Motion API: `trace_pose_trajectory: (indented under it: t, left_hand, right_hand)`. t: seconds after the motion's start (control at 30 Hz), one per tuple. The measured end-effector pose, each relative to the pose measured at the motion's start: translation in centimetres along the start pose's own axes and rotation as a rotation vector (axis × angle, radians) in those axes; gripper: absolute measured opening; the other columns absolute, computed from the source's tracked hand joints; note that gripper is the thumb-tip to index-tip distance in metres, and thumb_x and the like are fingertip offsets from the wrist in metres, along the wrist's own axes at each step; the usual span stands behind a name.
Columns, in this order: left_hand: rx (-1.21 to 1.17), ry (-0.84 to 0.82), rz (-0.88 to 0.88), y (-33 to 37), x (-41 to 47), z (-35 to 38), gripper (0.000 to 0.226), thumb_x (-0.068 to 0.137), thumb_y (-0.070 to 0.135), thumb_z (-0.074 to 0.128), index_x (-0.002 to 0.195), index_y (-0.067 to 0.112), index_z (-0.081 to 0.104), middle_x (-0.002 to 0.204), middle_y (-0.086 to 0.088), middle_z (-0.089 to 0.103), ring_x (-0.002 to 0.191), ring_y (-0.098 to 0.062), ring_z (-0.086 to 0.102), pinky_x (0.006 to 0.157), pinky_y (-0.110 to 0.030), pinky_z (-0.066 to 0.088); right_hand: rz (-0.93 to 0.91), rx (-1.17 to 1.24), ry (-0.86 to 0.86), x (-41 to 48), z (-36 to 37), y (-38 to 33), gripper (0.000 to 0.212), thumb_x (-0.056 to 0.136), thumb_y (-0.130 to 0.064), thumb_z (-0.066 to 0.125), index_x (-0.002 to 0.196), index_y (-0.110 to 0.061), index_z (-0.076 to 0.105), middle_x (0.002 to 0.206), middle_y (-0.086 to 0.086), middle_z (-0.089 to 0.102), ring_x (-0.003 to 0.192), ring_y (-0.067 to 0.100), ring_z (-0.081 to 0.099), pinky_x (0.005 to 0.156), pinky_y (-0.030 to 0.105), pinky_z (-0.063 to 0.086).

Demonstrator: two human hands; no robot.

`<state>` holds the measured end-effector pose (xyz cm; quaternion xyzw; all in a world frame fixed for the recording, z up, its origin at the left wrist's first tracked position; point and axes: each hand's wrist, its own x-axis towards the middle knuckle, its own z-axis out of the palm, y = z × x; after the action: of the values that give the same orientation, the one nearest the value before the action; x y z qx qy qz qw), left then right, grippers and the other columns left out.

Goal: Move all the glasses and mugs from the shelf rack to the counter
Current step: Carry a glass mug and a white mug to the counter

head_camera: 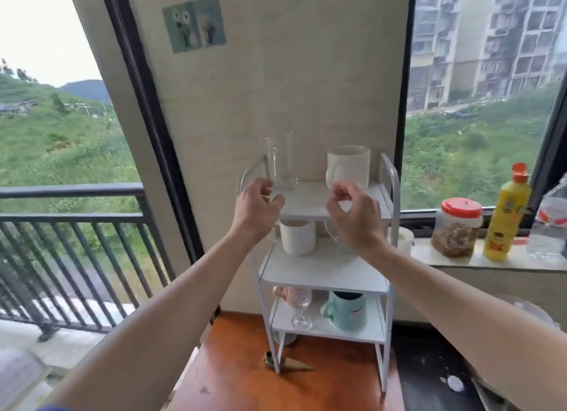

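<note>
Both hands are up at the top tier of the white shelf rack (325, 275), holding nothing. Left hand (256, 203) is loosely curled just beside the tall clear glass (282, 165), right hand (352, 214) is curled tighter in front of the cream mug (348, 165). Lower tiers have a white mug (297, 237), wine glass (300, 303) and teal mug (348, 311).

Red-lidded jar (456, 229) beside yellow bottle (507, 214) on windowsill (491, 262)

shelf rack (325, 275): white, three tiers | top: tall clear glass (283, 162) at 9 o'clock, wide white mug (348, 166) at 3 o'clock | middle: plain white mug (297, 237) at 9 o'clock | bottom: wine glass (300, 306) upright at 9 o'clock, teal mug (346, 311) at 3 o'clock
</note>
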<state>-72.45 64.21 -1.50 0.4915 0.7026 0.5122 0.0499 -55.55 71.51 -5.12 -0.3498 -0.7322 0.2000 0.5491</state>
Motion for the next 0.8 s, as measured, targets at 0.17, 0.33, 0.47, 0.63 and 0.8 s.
trace_pose_trajectory:
  t: [0.17,0.33,0.47,0.63,0.8]
  left_hand:
    - [-0.028,0.119,-0.096,0.3,5.6,2.3,0.05,0.079,0.032,0.064,0.126,0.016,0.052,0.112,0.0,0.061,0.106,-0.021,0.056,0.094,-0.038,0.046]
    - [-0.329,0.099,-0.206,1.3,8.5,3.7,0.02,0.082,0.022,0.058,0.1,0.014,0.063,0.07,0.003,0.063,0.062,-0.015,0.054,0.053,-0.023,0.04]
    - [-0.448,0.01,-0.184,1.4,8.5,3.4,0.022,0.09,0.026,0.053,0.075,0.012,0.061,0.055,-0.002,0.056,0.045,-0.012,0.047,0.051,-0.027,0.035]
    - [-0.503,-0.018,-0.155,1.8,6.4,1.6,0.036,0.095,0.037,0.046,0.074,0.012,0.062,0.046,0.002,0.048,0.04,-0.015,0.049,0.048,-0.027,0.034]
    - [-0.648,-0.071,-0.166,2.2,2.7,-1.6,0.036,0.092,0.035,0.051,0.065,0.011,0.053,0.043,0.004,0.041,0.039,-0.015,0.037,0.04,-0.021,0.032]
  right_hand:
    - [0.17,0.007,0.014,4.7,1.1,0.4,0.029,0.082,-0.024,0.065,0.11,-0.017,0.065,0.099,-0.003,0.061,0.091,0.014,0.055,0.078,0.027,0.039]
    - [0.44,0.254,0.064,7.2,2.0,0.0,0.033,0.082,-0.022,0.067,0.113,-0.017,0.059,0.083,-0.012,0.059,0.089,0.02,0.062,0.082,0.04,0.053]
    - [0.561,0.362,0.101,6.6,1.7,-0.2,0.032,0.08,-0.019,0.069,0.109,-0.017,0.055,0.092,-0.001,0.065,0.089,0.023,0.066,0.085,0.046,0.057]
    - [0.574,0.287,0.083,4.9,-1.0,-1.7,0.024,0.086,-0.024,0.064,0.071,-0.004,0.066,0.063,0.007,0.06,0.059,0.019,0.055,0.059,0.039,0.056]
    - [0.56,0.325,0.119,0.6,-2.6,-4.6,0.026,0.092,-0.025,0.061,0.078,-0.003,0.062,0.066,0.009,0.052,0.062,0.02,0.049,0.056,0.033,0.042]
